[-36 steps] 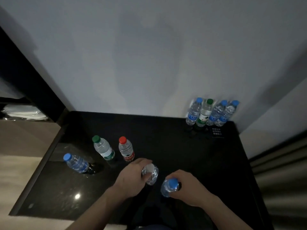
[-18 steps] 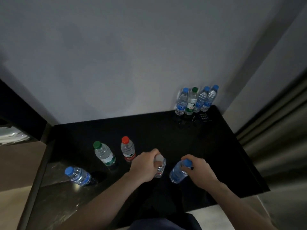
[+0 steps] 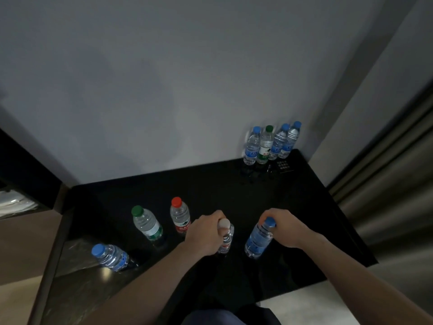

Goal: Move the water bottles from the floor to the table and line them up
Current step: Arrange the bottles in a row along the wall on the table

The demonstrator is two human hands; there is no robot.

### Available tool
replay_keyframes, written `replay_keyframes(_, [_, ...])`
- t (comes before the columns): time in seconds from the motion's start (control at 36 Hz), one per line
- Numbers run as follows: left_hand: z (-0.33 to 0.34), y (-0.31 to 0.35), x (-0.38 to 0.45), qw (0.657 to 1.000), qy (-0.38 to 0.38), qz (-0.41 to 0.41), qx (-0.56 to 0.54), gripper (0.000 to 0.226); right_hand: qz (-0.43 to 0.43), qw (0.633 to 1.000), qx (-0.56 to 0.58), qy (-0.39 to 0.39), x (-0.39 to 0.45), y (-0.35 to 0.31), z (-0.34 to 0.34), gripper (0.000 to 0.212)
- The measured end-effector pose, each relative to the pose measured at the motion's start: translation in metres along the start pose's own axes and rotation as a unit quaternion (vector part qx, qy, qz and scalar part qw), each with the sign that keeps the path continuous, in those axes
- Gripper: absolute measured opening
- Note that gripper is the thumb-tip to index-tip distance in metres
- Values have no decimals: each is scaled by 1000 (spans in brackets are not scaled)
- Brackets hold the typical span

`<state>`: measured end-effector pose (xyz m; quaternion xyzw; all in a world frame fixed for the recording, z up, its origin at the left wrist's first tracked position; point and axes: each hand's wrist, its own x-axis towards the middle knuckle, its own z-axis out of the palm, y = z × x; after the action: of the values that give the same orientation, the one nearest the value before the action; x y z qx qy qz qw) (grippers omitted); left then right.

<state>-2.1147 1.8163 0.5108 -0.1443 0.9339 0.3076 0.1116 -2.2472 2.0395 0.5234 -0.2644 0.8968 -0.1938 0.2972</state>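
Bottles on black table (image 3: 304, 207): four in row (image 3: 271, 144) at 1 o'clock by wall; green-cap (image 3: 146, 222), red-cap (image 3: 180, 216), blue-cap (image 3: 110, 256) at 9 o'clock; left hand (image 3: 206, 233) curled round white-cap bottle (image 3: 226, 235), right hand (image 3: 289, 228) gripping neck of blue-cap bottle (image 3: 259, 239), centre

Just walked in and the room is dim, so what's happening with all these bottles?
A person is lining up water bottles on the black table. The left hand grips a white-capped bottle and the right hand grips a blue-capped bottle, both near the front edge. To their left stand a red-capped bottle, a green-capped bottle and another blue-capped one. Four more bottles stand together in the far right corner against the wall.
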Motion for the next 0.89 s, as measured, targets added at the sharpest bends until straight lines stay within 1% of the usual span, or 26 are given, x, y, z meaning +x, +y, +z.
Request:
replay_keyframes(0.08, [0,1,1,1000,-2,-3,1,19,7,1000,2,-4,-1,2,-2,14])
replay_keyframes(0.14, [1,0,1,1000,-1,-2,2,19,15,1000,-4,-1,-2,2,0,11])
replay_keyframes(0.25, [1,-3,0,1000,7,5,4,17,31,999,12,13,-7,1,9,16])
replay_keyframes(0.36, [2,-7,0,1000,11,11,7,16,33,998,49,35,-12,-3,18,28])
replay_keyframes(0.42, [1,-10,2,1000,16,13,7,15,36,995,77,51,-14,-4,23,30])
replay_keyframes(0.5, [-2,-13,6,1000,27,15,7,12,44,990,113,68,-17,-4,29,29])
replay_keyframes(0.61, [-8,-18,10,999,35,15,9,12,62,988,127,55,-20,-2,37,26])
replay_keyframes(0.69, [-9,-17,11,999,36,14,16,11,58,988,129,56,-21,-1,45,22])
replay_keyframes(0.75, [-8,-16,11,999,37,20,27,11,58,987,131,69,-20,-2,49,19])
replay_keyframes(0.81, [-5,-12,11,998,37,28,37,12,57,984,140,99,-19,-3,51,18])
replay_keyframes(0.89, [0,-5,12,997,39,34,52,11,50,977,146,149,-18,-3,58,23])
